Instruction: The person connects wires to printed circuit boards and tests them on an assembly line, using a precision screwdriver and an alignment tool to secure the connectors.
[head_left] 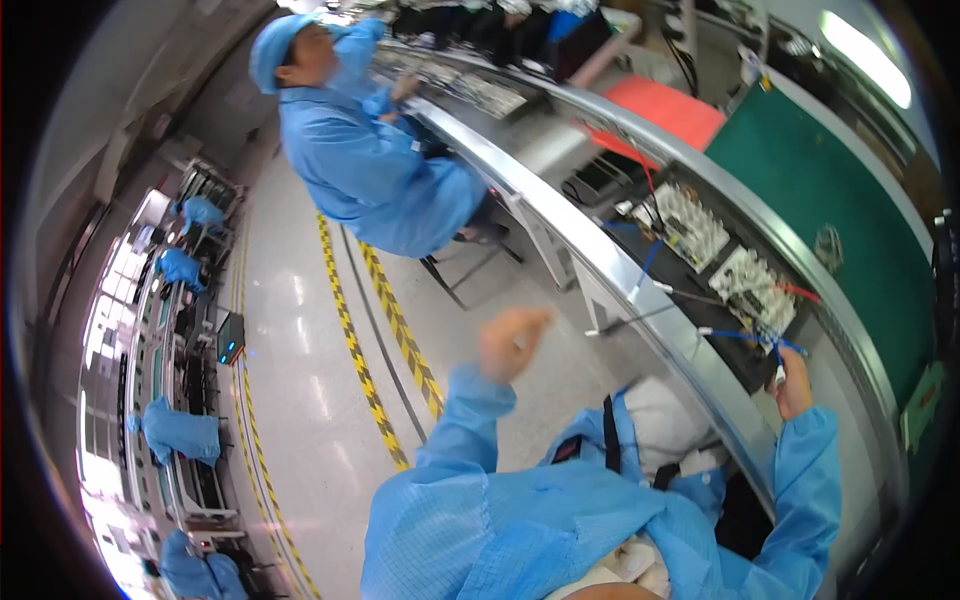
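My right hand (793, 388) is at the near end of the workbench, its fingers closed on a cable end with a small white connector (780, 374). Blue wires (735, 335) spread from that spot over the bench. Just beyond the hand lies a pale, uneven assembly (752, 288) with wires on it, and a similar assembly (682, 228) sits farther along; a red wire (800, 293) sticks out beside the nearer one. My left hand (513, 343) hangs in the air off the bench, over the floor. Motion smears its fingers, and I cannot make out anything in it.
A metal rail (600, 235) edges the bench. Beyond it are a green mat (815, 185) and a red sheet (660, 110). A person in blue (370, 165) sits at the same line on a stool. Yellow-black tape (365, 350) marks the floor; more workers sit far left.
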